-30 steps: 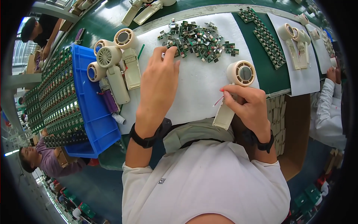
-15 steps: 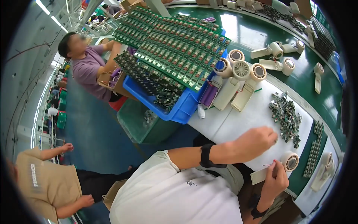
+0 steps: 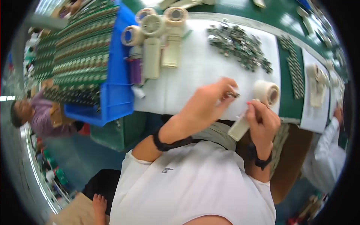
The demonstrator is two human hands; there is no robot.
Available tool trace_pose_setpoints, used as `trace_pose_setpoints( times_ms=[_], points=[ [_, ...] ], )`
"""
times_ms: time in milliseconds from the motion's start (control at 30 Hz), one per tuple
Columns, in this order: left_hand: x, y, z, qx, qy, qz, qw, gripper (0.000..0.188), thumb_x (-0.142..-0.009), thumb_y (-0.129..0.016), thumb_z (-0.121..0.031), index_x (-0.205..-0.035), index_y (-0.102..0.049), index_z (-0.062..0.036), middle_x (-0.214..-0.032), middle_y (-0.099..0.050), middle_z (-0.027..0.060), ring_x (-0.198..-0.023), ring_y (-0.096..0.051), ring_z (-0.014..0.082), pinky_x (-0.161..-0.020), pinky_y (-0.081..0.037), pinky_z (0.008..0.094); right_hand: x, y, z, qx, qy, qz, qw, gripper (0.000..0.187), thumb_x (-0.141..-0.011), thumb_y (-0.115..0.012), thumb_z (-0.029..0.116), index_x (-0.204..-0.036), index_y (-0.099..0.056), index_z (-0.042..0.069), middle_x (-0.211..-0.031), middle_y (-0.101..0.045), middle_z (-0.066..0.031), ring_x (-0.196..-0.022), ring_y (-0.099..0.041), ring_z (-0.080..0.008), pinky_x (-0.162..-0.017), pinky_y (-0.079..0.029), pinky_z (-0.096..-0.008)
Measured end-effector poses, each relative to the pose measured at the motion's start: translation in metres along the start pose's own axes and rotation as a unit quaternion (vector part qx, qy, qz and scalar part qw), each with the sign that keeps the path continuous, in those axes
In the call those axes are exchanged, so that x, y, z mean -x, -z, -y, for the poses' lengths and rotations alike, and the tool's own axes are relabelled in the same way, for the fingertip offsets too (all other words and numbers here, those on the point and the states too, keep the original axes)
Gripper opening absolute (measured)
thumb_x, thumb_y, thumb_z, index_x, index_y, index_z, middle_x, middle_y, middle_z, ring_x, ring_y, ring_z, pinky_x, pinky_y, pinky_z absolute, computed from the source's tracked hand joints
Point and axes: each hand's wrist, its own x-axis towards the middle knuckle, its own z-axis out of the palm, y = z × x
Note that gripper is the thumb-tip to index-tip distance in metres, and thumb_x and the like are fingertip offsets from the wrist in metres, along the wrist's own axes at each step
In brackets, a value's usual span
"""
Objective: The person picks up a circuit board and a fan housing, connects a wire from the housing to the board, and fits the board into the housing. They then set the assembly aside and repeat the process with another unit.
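My right hand [image 3: 263,120] grips the handle of a cream hair-dryer shell [image 3: 258,103], its round head pointing up and right over the white mat [image 3: 195,75]. My left hand [image 3: 210,103] pinches a small dark circuit part [image 3: 233,94] at its fingertips, just left of the shell's head. A heap of small green circuit parts [image 3: 240,45] lies farther back on the mat. Both wrists wear dark bands.
Three more cream dryer shells [image 3: 157,41] lie at the mat's left end beside a blue bin [image 3: 112,75] and racks of green circuit boards [image 3: 71,52]. A row of boards [image 3: 294,71] lies on the right. A person in purple [image 3: 41,116] sits left; a white sleeve [image 3: 326,150] is at right.
The view swung back from the left side toward the bench. My left hand drew away from the heap of parts and now holds a small part next to the shell in my right hand.
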Motion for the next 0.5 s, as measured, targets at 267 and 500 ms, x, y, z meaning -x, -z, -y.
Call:
trace_pose_setpoints(
  times_ms=[267, 500],
  points=[
    [0.009, -0.020, 0.001, 0.349, 0.131, -0.052, 0.927, 0.033, -0.094, -0.066, 0.007, -0.125, -0.070, -0.0026, -0.117, -0.073, 0.0144, -0.100, -0.074, 0.0185, -0.086, -0.061, 0.0296, 0.006, -0.001, 0.017, -0.030, -0.055, -0.021, 0.998, 0.009, -0.083, -0.075, 0.001, -0.092, -0.073, 0.003, -0.073, -0.059, -0.0029, -0.055, -0.053, -0.0095, -0.048, -0.038, -0.0255],
    [0.011, -0.022, 0.004, 0.327, 0.076, -0.086, 0.938, 0.034, -0.091, -0.065, 0.011, -0.121, -0.073, -0.0039, -0.116, -0.074, 0.0129, -0.097, -0.074, 0.0189, -0.086, -0.062, 0.0295, 0.003, 0.004, 0.014, -0.027, -0.031, 0.006, 0.999, 0.011, -0.082, -0.076, 0.000, -0.092, -0.073, 0.004, -0.075, -0.055, -0.0025, -0.054, -0.051, -0.0098, -0.047, -0.037, -0.0268]
  ],
)
